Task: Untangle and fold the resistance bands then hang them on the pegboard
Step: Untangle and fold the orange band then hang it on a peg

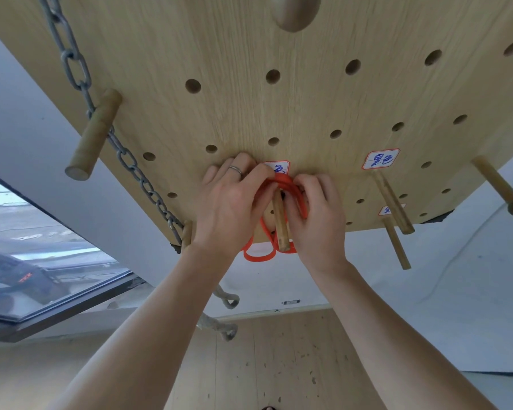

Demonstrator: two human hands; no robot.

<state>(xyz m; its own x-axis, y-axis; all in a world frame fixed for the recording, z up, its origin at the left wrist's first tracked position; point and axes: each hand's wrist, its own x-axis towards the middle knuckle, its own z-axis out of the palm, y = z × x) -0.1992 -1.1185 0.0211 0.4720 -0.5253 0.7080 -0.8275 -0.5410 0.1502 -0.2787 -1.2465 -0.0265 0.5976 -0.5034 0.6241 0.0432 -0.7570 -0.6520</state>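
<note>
My left hand point(230, 202) and right hand point(317, 214) both pinch the folded orange resistance band point(282, 183), looped over a wooden peg point(280, 223) on the pegboard point(279, 108).

blocked: chain point(71, 63) left, pegs point(393, 202) right | free: bare pegboard point(279, 113) above — floor below

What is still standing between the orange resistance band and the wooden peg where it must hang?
Nothing visible. The orange rubber resistance band already loops over the round wooden peg on the light wooden pegboard, held by the left hand and right hand.
</note>
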